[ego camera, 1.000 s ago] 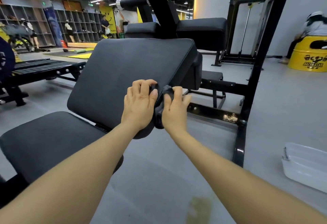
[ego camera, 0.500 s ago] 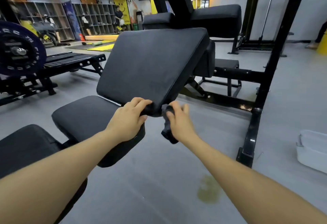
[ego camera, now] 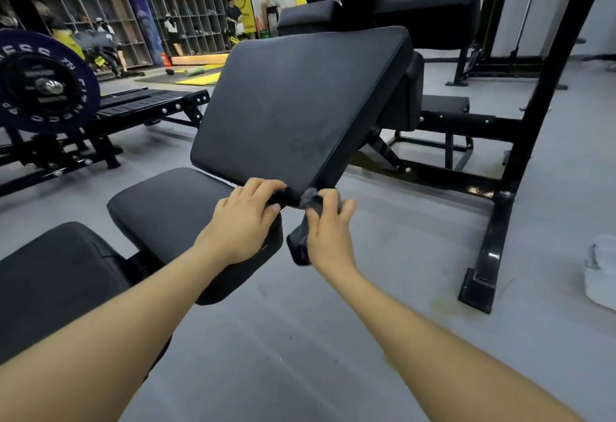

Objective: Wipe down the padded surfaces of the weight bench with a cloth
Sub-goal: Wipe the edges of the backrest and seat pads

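Observation:
The black weight bench has a tilted back pad (ego camera: 300,104), a seat pad (ego camera: 173,208) below it and another pad (ego camera: 50,281) at the lower left. My left hand (ego camera: 246,218) lies on the back pad's lower near corner, its fingers curled over the edge. Right beside it, my right hand (ego camera: 328,231) grips a dark grey cloth (ego camera: 301,241) and holds it against that same corner. Part of the cloth hangs below the hand.
A black steel rack (ego camera: 520,161) stands to the right of the bench, its foot on the grey floor. A white tub (ego camera: 600,275) sits at the right edge. A plate-loaded machine (ego camera: 43,88) stands on the left. People are by the far shelves.
Both hands have slid down the back pad's near edge to its lower corner, the cloth going with the right hand. The view has pulled back and swung left.

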Demonstrator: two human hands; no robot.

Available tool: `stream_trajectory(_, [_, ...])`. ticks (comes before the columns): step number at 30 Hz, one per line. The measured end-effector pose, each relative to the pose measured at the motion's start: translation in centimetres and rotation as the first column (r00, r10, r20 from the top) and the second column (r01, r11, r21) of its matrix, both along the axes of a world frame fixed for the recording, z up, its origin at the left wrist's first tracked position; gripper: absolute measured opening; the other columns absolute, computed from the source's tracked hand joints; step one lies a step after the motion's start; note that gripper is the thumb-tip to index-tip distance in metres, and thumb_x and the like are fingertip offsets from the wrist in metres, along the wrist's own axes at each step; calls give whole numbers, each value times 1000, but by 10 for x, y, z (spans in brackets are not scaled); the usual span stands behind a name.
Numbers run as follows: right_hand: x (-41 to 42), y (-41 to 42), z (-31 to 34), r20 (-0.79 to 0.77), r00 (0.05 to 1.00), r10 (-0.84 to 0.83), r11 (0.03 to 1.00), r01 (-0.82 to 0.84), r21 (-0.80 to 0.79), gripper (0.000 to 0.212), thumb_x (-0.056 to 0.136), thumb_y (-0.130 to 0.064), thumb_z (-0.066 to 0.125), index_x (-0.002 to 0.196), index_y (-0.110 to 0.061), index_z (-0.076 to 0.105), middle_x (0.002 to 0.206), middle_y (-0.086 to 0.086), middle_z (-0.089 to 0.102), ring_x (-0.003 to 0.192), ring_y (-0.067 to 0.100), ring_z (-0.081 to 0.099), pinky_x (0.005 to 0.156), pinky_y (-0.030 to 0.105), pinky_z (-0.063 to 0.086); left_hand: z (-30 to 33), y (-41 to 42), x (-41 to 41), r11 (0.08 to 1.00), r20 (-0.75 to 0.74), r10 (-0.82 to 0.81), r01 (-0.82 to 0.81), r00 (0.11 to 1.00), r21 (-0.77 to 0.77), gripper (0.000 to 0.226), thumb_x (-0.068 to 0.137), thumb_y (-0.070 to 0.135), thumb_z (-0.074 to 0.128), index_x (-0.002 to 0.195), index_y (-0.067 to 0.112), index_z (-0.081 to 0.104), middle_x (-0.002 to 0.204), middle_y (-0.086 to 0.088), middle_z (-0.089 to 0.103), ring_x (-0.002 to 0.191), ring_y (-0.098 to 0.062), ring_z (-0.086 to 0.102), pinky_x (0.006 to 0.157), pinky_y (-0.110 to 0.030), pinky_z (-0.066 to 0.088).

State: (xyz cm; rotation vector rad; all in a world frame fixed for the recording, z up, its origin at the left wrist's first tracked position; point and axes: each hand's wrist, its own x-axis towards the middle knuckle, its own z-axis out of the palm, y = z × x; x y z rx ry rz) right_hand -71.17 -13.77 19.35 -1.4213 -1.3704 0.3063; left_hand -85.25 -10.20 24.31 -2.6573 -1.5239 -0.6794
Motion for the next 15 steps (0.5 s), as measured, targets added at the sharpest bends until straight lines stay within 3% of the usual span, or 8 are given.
stream_trajectory(2, [13, -4, 5, 91, 995, 39, 999, -37, -19, 4, 98, -21, 39, 101, -22, 37, 102, -1, 27, 72, 23, 51, 68, 34, 44, 1, -1, 0, 1000, -10, 2, -2, 1000, -12, 34, 98, 27, 38, 131, 34, 39, 132, 10, 40, 118, -18, 39, 96, -38, 31])
stream_trajectory(7, [30, 15, 50, -111, 987, -117, 980, 132, 149, 12, 98, -18, 42, 108, -13, 42, 104, 3, 27, 77, 25, 46, 70, 29, 37, 2, -2, 1, 1000, -13, 15, -16, 1000, -19, 34, 99, 27, 36, 131, 35, 38, 133, 11, 39, 118, -17, 38, 97, -38, 29])
stream_trajectory(10, [10, 23, 41, -38, 984, -171, 970, 175, 171, 11, 95, -17, 44, 102, -18, 36, 104, 2, 25, 82, 26, 43, 71, 32, 41, 2, -2, 2, 1000, -17, 12, -13, 1000, -20, 33, 99, 27, 36, 131, 35, 38, 133, 11, 39, 119, -18, 38, 97, -38, 29])
stream_trajectory(13, [-2, 14, 8, 37, 994, -107, 991, 104, 78, 15, 95, -17, 43, 97, -24, 30, 101, -3, 23, 83, 24, 43, 68, 31, 39, 1, 1, 1, 1000, -17, 15, -15, 1000, -8, 33, 98, 27, 36, 130, 35, 38, 133, 11, 39, 119, -18, 37, 96, -39, 29])
stream_trajectory(15, [-2, 2, -11, 91, 996, 26, 998, -21, -56, 7, 95, -19, 40, 96, -24, 34, 100, -3, 27, 84, 27, 47, 67, 34, 43, 1, 1, 1, 1000, -14, 27, -27, 1000, -15, 34, 98, 26, 37, 130, 35, 39, 134, 10, 39, 118, -19, 37, 95, -38, 29])
